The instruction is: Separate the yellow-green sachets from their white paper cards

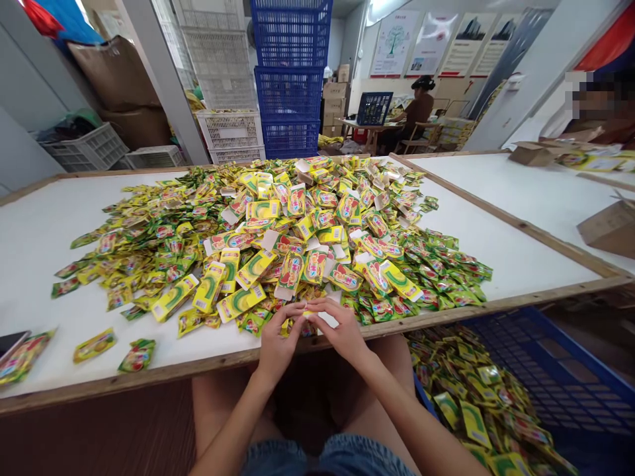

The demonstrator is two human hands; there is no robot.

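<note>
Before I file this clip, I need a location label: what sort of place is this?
Probably a packing workshop: yellow cartons and green sachets lie heaped on a white table, blue crates stand stacked behind it, and another person sits further back.

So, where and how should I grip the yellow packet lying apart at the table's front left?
I'd pinch the yellow packet mid-length by its long edges, left hand coming from above: it is elongated, lies flat on the white table and touches no neighbour.
</note>
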